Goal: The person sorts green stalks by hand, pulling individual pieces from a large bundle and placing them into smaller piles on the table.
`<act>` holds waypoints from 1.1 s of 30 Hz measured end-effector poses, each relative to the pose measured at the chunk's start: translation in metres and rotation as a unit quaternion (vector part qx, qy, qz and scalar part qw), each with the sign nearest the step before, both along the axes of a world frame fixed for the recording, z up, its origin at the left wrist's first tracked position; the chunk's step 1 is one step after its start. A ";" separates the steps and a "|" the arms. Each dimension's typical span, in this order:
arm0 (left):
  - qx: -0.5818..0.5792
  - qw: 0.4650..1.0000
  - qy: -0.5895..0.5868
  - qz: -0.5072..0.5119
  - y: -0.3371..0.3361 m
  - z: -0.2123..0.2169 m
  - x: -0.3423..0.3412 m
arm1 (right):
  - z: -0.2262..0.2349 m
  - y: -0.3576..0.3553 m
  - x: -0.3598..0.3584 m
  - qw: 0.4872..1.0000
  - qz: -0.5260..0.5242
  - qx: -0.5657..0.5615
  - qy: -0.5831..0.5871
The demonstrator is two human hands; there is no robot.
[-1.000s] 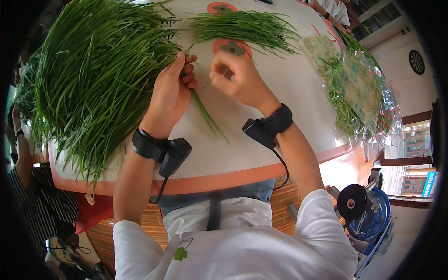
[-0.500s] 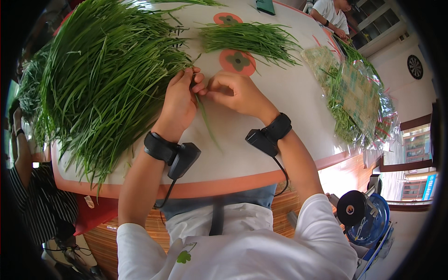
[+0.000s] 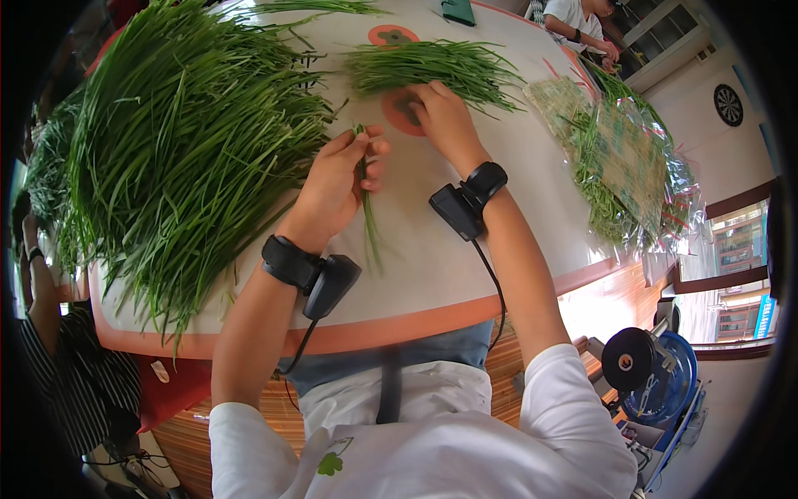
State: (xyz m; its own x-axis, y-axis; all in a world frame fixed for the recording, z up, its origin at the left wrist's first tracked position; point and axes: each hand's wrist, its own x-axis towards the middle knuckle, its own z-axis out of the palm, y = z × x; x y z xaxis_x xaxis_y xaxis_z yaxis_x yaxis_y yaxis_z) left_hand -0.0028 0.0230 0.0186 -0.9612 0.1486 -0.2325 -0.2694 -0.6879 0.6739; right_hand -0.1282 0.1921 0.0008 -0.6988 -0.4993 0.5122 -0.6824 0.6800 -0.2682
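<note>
My left hand (image 3: pixel 341 183) is closed around a few thin chives (image 3: pixel 371 224), whose stems hang below the fingers over the table. A large heap of long green chives (image 3: pixel 191 150) lies beside that hand, covering the left of the table. My right hand (image 3: pixel 449 121) reaches to the near edge of a smaller, flatter bunch of chives (image 3: pixel 440 66). Its fingers are bent and slightly apart beside the stems, with nothing visible between them. Black straps with small boxes sit on both wrists.
The white table (image 3: pixel 416 274) has an orange border and printed flower patterns. At right lies clear plastic wrapping (image 3: pixel 632 166) with more greens. A dark green object (image 3: pixel 457 12) rests at the far edge. Another person (image 3: pixel 579 25) sits far right; a striped sleeve shows at left.
My right hand has moved away from my left hand, up to the smaller bunch. My left hand has shifted slightly right, still holding chives.
</note>
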 end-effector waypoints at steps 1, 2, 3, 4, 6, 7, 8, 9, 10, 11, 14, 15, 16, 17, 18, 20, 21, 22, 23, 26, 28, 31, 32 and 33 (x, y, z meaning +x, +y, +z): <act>0.000 1.000 0.001 -0.002 0.000 -0.003 -0.002 | 0.001 0.003 0.000 1.000 -0.002 0.000 0.001; 0.013 1.000 0.007 -0.012 -0.002 -0.006 -0.003 | 0.005 0.003 0.005 0.999 -0.021 -0.009 -0.033; 0.027 0.999 0.013 -0.021 -0.004 -0.009 -0.002 | 0.008 0.002 0.008 0.997 -0.041 -0.018 -0.067; 0.025 0.999 0.013 -0.019 -0.006 -0.010 -0.002 | 0.007 0.002 0.008 0.997 -0.038 -0.019 -0.068; 0.029 0.999 0.001 -0.015 -0.006 -0.008 -0.002 | 0.004 0.004 0.009 0.999 -0.016 -0.001 0.037; 0.028 0.999 0.002 -0.015 -0.006 -0.007 -0.001 | 0.003 0.005 0.009 0.999 -0.016 -0.003 0.038; 0.026 1.000 0.001 0.012 -0.006 -0.006 -0.001 | 0.004 0.003 0.014 0.997 -0.004 -0.070 -0.022; 0.025 0.999 0.001 0.038 -0.006 -0.005 0.000 | 0.006 0.001 0.019 0.987 0.008 -0.137 -0.082; 0.022 0.999 0.002 0.038 -0.006 -0.003 0.000 | 0.009 -0.001 0.023 0.987 0.008 -0.140 -0.082; 0.007 0.998 -0.009 0.059 -0.005 -0.002 0.000 | 0.012 -0.005 0.027 0.974 0.036 -0.190 -0.116; -0.012 0.996 -0.002 0.091 -0.004 -0.005 -0.004 | 0.020 -0.013 0.043 0.949 0.097 -0.231 -0.190; -0.009 0.995 0.018 0.102 -0.004 -0.006 -0.005 | 0.021 -0.017 0.048 0.940 0.132 -0.217 -0.228; -0.016 0.995 0.016 0.101 -0.005 -0.007 -0.005 | 0.018 -0.021 0.051 0.922 0.162 -0.243 -0.256; -0.017 0.992 0.025 0.122 -0.003 -0.006 -0.004 | 0.021 -0.023 0.053 0.920 0.160 -0.249 -0.256; -0.019 0.989 0.033 0.143 -0.002 -0.005 -0.004 | 0.024 -0.023 0.056 0.919 0.183 -0.235 -0.260; -0.030 0.988 0.036 0.144 -0.002 -0.005 -0.005 | 0.027 -0.024 0.059 0.915 0.204 -0.226 -0.264; -0.036 0.987 0.041 0.149 -0.002 -0.006 -0.006 | 0.027 -0.023 0.061 0.909 0.221 -0.224 -0.273; -0.040 0.988 0.039 0.145 -0.003 -0.007 -0.006 | 0.026 -0.023 0.062 0.902 0.239 -0.222 -0.281; -0.041 0.989 0.034 0.137 -0.002 -0.008 -0.007 | 0.026 -0.023 0.062 0.902 0.236 -0.227 -0.281; -0.039 0.991 0.032 0.127 -0.001 -0.009 -0.007 | 0.027 -0.021 0.059 0.910 0.250 -0.207 -0.257; -0.035 0.991 0.035 0.125 -0.005 -0.016 -0.008 | 0.027 -0.017 0.056 0.930 0.228 -0.098 -0.270; 0.009 0.992 0.103 0.079 -0.013 -0.024 -0.008 | 0.022 -0.018 0.048 0.967 0.099 -0.201 -0.120; -0.008 0.991 0.076 0.107 -0.002 -0.011 -0.006 | 0.015 -0.016 0.041 0.978 0.046 -0.205 0.000; -0.025 0.989 0.052 0.136 0.005 -0.002 -0.004 | 0.008 -0.010 0.032 0.977 0.042 -0.207 0.001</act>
State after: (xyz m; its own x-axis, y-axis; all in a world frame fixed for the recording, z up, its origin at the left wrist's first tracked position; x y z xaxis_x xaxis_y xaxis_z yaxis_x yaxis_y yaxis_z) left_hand -0.0071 0.0282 0.0162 -0.9832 -0.1272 -0.1308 -0.0070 -0.6899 0.7239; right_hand -0.0960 0.1823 0.0093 -0.6635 -0.3036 0.6838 -0.7316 0.4548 -0.5079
